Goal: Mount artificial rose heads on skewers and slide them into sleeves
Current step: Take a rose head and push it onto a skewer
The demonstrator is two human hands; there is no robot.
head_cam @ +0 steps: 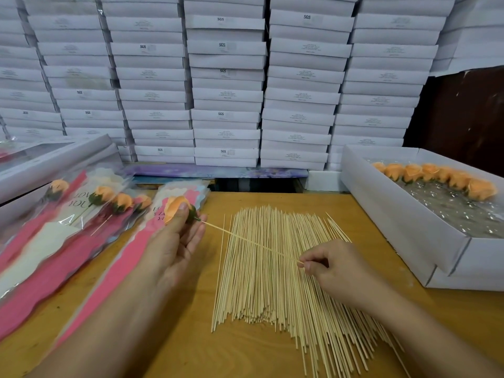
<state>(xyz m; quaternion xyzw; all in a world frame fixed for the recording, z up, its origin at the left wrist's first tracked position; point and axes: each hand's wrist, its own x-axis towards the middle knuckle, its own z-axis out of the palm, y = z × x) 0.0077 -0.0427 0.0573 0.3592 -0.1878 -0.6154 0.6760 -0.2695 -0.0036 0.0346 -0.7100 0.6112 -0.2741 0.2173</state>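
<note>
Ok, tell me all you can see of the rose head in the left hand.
The rose head is peach-orange, foam-like, with a dark green calyx at its base. The left hand holds it, thumb across the petals, above the table edge near the pink sleeves. A thin pale skewer meets its base; the right hand pinches the skewer's far end.

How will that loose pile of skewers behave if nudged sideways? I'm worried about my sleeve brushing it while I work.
The pile of skewers lies loose and unbundled on the table, so it would probably fan out. The sticks look thin and round, so likely light and apt to roll. The single skewer spans straight between right hand and rose head, suggesting stiffness.
</note>
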